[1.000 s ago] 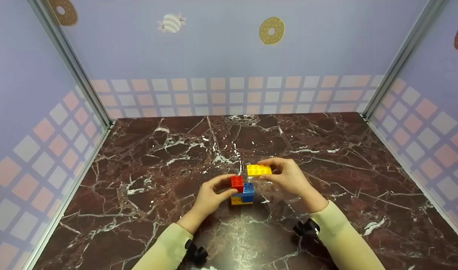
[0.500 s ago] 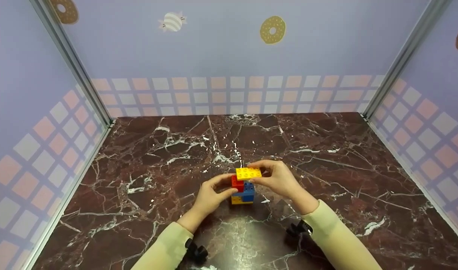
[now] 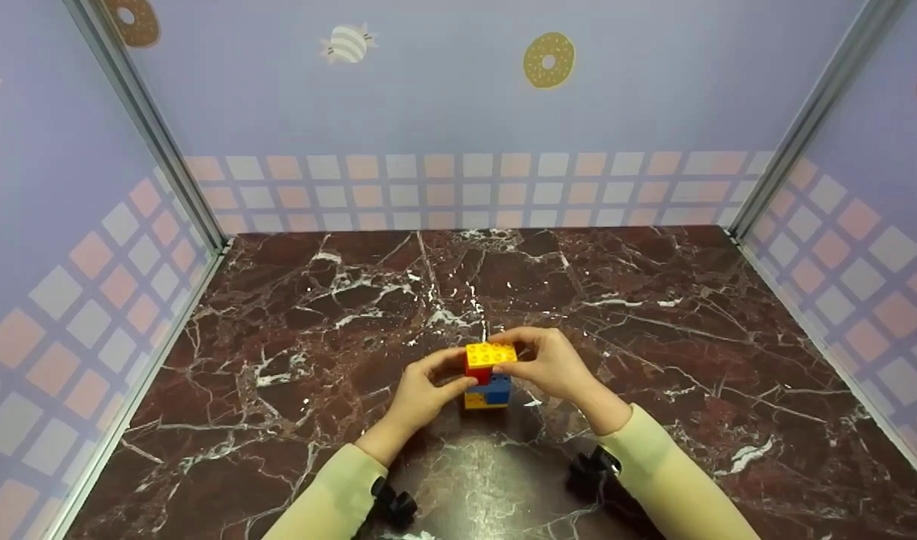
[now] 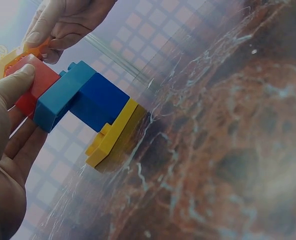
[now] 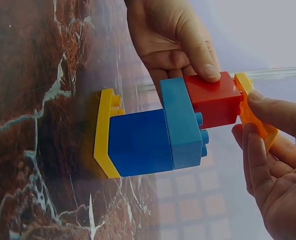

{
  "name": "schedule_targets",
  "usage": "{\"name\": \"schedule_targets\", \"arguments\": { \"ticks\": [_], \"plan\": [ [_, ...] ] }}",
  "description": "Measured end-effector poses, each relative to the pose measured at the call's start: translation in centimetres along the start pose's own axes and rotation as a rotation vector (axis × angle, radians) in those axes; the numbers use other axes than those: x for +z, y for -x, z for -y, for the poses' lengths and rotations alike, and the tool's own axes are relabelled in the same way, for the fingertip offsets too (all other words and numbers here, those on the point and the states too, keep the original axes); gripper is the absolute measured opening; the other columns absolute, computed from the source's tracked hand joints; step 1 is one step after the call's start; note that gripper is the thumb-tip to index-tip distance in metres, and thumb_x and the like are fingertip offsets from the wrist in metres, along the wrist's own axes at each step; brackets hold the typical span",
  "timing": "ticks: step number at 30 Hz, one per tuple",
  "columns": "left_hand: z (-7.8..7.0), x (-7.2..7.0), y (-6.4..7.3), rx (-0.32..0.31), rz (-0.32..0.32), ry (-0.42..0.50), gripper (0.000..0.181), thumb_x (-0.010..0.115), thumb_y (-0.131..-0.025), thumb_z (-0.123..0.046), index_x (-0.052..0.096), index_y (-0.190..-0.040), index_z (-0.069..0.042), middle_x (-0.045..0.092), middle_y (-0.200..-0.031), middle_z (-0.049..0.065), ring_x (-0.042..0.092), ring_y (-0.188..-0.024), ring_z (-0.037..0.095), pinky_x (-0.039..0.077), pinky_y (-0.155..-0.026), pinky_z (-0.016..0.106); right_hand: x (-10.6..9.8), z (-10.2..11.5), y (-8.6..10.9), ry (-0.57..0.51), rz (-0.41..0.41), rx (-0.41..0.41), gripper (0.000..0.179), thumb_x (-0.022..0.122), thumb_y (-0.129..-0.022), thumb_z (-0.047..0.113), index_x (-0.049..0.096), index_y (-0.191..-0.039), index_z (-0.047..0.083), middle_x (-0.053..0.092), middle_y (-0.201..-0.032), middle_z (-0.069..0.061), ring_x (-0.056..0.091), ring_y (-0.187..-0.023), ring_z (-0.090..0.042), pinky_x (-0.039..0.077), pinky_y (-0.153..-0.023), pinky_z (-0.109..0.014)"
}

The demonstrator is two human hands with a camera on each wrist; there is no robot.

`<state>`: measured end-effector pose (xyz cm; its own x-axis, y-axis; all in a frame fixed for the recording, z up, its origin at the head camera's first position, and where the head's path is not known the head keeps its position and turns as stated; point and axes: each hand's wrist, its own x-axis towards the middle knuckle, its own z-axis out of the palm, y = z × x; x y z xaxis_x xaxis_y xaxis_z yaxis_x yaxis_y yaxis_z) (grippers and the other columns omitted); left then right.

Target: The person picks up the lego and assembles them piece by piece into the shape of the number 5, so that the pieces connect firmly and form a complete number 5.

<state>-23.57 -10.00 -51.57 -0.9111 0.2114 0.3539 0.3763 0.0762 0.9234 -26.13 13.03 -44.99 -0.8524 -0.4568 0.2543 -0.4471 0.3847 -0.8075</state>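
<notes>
A small tower of toy building bricks stands on the table: a thin yellow brick (image 5: 104,135) at the bottom, a dark blue brick (image 5: 140,144), a lighter blue brick (image 5: 180,130), then a red brick (image 5: 215,102) on one end of it. My left hand (image 3: 425,390) holds the red brick between thumb and fingers. Another flat yellow brick (image 3: 491,354) lies over the red one, pinched by my right hand (image 3: 552,367) at its right side. Red studs still show below it in the right wrist view, so whether it is seated I cannot tell.
The dark red marbled table (image 3: 353,300) spreads around the tower. Pale purple walls with printed squares (image 3: 440,187) enclose it at the back and both sides. A black wrist device (image 3: 395,504) sits at each sleeve.
My right hand has carried the flat yellow brick leftward and down, from beside the tower to on top of the red brick. The left hand has kept its hold.
</notes>
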Motion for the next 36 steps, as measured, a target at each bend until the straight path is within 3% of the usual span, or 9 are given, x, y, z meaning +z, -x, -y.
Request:
{"name": "schedule_targets", "arguments": {
  "ticks": [12, 20, 27, 36],
  "plan": [
    [0.01, 0.02, -0.05, 0.003, -0.014, -0.025, 0.043, 0.081, -0.087, -0.005, 0.068, -0.127, 0.004, 0.072, -0.122, 0.025, 0.072, -0.111, 0.032, 0.061, -0.097, 0.035, 0.28, -0.13, 0.10, 0.023, 0.000, -0.022, 0.034, 0.084, -0.084, 0.010, 0.075, -0.115, 0.002, 0.076, -0.105, -0.018, 0.070, -0.078, -0.017, 0.060, -0.071, -0.021],
    [-0.05, 0.02, 0.02, -0.011, -0.019, -0.044, 0.043, 0.081, -0.087, -0.007, 0.068, -0.127, 0.004, 0.072, -0.123, 0.024, 0.072, -0.110, 0.034, 0.061, -0.096, 0.032, 0.36, -0.06, 0.21, 0.052, -0.005, -0.056, 0.032, 0.084, -0.084, 0.010, 0.076, -0.114, 0.003, 0.077, -0.104, -0.016, 0.071, -0.078, -0.017, 0.060, -0.071, -0.020],
    [-0.06, 0.00, 0.02, -0.016, -0.017, -0.042, 0.044, 0.081, -0.087, -0.008, 0.068, -0.127, 0.003, 0.073, -0.122, 0.023, 0.073, -0.110, 0.033, 0.061, -0.095, 0.031, 0.12, 0.10, 0.13, 0.056, 0.027, -0.052, 0.032, 0.084, -0.084, 0.008, 0.076, -0.115, 0.004, 0.077, -0.103, -0.016, 0.069, -0.077, -0.013, 0.060, -0.069, -0.020],
    [-0.14, -0.02, 0.02, -0.010, -0.014, -0.033, 0.043, 0.081, -0.086, -0.006, 0.068, -0.126, 0.005, 0.072, -0.122, 0.025, 0.073, -0.108, 0.034, 0.062, -0.093, 0.030, -0.43, 0.72, -0.33, 0.135, 0.074, -0.074, 0.033, 0.084, -0.083, 0.010, 0.076, -0.115, 0.004, 0.077, -0.105, -0.014, 0.062, -0.077, -0.009, 0.056, -0.068, -0.019]
  ]
}}
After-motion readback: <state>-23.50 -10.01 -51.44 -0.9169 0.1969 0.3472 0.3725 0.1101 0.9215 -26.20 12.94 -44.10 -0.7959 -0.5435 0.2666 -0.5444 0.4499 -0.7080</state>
